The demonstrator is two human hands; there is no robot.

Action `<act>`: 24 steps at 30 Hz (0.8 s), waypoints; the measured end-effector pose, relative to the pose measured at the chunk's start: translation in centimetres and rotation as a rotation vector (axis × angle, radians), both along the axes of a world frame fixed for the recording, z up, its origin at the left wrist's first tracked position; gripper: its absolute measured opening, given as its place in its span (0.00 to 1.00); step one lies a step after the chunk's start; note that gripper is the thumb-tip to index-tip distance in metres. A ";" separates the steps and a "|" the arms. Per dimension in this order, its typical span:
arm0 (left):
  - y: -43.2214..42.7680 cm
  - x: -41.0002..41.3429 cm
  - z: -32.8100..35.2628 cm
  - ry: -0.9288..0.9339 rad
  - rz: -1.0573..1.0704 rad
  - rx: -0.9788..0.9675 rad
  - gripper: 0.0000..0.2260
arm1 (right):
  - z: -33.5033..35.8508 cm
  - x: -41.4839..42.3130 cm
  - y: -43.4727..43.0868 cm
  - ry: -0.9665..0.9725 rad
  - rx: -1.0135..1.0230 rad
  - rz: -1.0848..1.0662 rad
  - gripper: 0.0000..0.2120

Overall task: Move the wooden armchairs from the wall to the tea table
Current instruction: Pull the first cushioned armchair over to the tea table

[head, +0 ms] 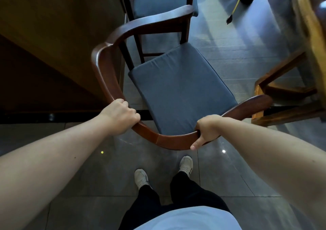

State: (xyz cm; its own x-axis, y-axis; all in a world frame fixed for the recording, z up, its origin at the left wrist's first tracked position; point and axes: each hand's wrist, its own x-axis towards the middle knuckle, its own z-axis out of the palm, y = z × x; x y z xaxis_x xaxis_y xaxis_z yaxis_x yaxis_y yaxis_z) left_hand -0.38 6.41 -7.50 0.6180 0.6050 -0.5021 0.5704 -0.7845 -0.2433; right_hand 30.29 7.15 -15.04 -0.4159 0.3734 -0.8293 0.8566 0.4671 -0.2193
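Dim, window glare streaking floor tiles (234, 41), fisheye-bent edges.

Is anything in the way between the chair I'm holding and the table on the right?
Nothing visible does. Both hands, left hand and right hand, grip the armchair; only bare floor lies between it and the table's wooden base.

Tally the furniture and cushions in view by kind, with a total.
Armchairs: 2, the near armchair held by the left hand and right hand, and the far armchair behind it.
Grey cushions: 2, the near cushion and the far cushion.
Light wooden tables: 1, the table at the right edge, only partly in view.
Total: 5
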 end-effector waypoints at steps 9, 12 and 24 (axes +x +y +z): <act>3.2 9.2 -0.6 0.011 -0.189 0.039 0.06 | -0.4 8.1 -1.9 -0.046 -0.054 -0.236 0.42; 4.8 12.3 -0.6 0.031 -0.241 0.044 0.04 | -0.3 10.7 -2.0 -0.048 -0.056 -0.296 0.45; 10.7 11.1 0.6 -0.172 -0.354 0.019 0.08 | 1.6 11.1 -2.8 0.058 0.021 -0.488 0.40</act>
State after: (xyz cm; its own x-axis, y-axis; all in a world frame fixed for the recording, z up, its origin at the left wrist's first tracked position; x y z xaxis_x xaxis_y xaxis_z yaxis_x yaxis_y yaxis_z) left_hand 10.74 17.12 -6.95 0.8643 0.3473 -0.3639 0.2990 -0.9364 -0.1837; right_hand 41.34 4.38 -13.46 -0.2337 0.5527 -0.7999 0.9632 0.0193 -0.2681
